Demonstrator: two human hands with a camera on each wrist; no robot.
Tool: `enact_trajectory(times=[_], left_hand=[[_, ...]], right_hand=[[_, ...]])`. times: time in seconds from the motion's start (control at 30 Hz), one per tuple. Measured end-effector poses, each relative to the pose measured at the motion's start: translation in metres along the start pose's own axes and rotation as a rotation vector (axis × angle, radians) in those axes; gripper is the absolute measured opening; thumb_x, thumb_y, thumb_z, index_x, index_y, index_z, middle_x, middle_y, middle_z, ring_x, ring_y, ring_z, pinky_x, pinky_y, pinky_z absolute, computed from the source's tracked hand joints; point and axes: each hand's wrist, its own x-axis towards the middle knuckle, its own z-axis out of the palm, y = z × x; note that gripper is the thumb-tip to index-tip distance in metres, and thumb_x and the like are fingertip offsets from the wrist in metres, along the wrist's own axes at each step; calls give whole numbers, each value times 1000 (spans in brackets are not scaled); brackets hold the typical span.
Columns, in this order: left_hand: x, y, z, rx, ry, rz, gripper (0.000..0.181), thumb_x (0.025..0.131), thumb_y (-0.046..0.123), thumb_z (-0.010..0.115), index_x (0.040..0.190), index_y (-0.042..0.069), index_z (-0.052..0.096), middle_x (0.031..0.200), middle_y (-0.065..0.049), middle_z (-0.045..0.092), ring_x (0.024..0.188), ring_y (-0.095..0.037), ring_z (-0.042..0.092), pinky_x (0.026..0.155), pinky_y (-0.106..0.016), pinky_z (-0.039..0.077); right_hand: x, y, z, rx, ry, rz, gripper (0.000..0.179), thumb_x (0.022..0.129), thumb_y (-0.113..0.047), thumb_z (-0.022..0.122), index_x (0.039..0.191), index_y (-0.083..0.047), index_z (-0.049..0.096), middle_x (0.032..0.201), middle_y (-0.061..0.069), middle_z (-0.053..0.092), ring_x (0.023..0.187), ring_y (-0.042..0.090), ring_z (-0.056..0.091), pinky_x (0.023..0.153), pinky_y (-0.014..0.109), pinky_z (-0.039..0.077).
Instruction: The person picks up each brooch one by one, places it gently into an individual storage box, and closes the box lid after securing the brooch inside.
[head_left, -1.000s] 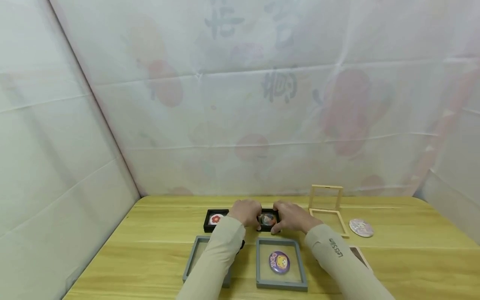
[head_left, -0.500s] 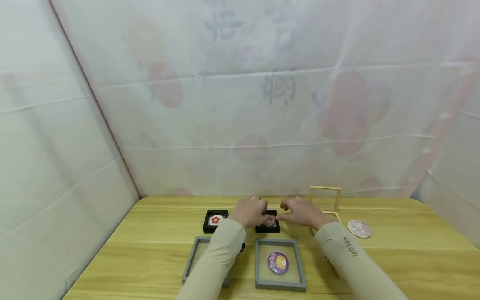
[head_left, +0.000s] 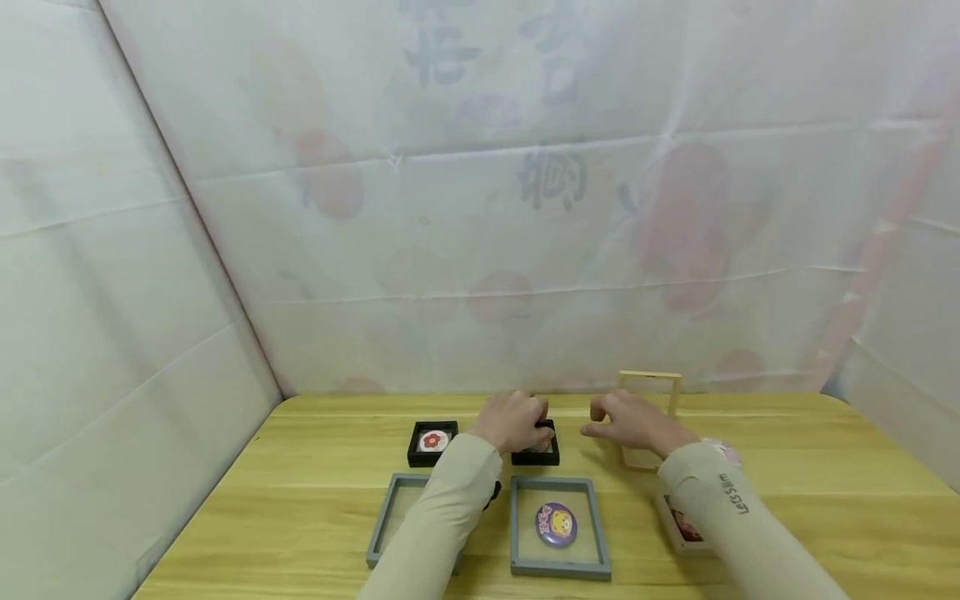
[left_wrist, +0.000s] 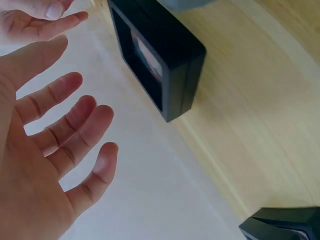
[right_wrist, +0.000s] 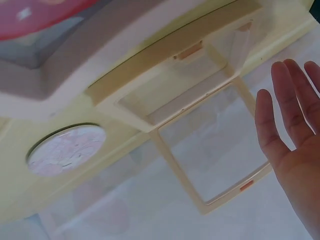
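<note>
My left hand (head_left: 513, 422) is over a small black display frame (head_left: 536, 458), partly covering it. In the left wrist view its fingers are apart, loosely bent and free of the black frame (left_wrist: 182, 60), which has a picture badge inside. My right hand (head_left: 633, 422) hovers in front of a light wooden frame (head_left: 649, 374) whose lid stands up on its hinge. The right wrist view shows that hand (right_wrist: 297, 130) with fingers extended and nothing held, beside the opened wooden frame (right_wrist: 175, 189).
Another black frame (head_left: 412, 454) holds a red flower badge (head_left: 433, 441). Nearer are two grey frames, one left (head_left: 384, 521) and one right (head_left: 562, 571) bearing a purple bear badge (head_left: 557, 525). A pale round badge (right_wrist: 67, 150) and a pinkish frame (right_wrist: 45, 97) are on the right.
My right hand has let go of the black frame's right side and moved right toward the wooden frame. My left hand has shifted slightly right over the black frame, which stays in place.
</note>
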Motion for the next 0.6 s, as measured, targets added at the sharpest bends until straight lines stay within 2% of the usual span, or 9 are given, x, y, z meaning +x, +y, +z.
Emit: enact_trajectory(times=[0.1,0.2,0.33,0.47,0.6], left_hand=[[4,3,-1,-29,-11,18,18,96,34,71,91,18,67,83,7,61,72,-7,57,65,-26,50],[10,7,1,-47,-23,41,19,97,35,71,100,15,70,88,5,65,71,-6,60,65,-24,51],[19,15,3,-20,-14,72,27,97,38,70,111,14,72,100,3,70,75,-7,64,67,-23,53],[26,24,5,0,-13,92,29,97,40,70,112,16,72,100,5,71,79,-8,65,67,-22,52],[28,29,6,14,-9,113,29,97,41,69,111,17,73,100,6,70,84,-8,65,71,-23,53]], right_hand=[[-3,4,0,-3,25,-7,21,93,-24,75,88,-5,67,91,6,68,81,22,64,72,44,55],[-5,8,-1,-11,42,-11,22,93,-23,75,92,-2,67,92,8,69,84,26,66,74,46,55],[-10,12,-3,-22,58,-9,25,92,-22,75,97,1,68,94,10,69,87,30,66,76,48,56],[-16,18,-6,-35,73,-9,24,91,-21,76,96,0,68,93,10,69,87,31,66,75,49,56],[-23,23,-7,-38,97,-14,17,90,-19,78,90,-6,67,90,6,69,85,28,66,73,47,56]])
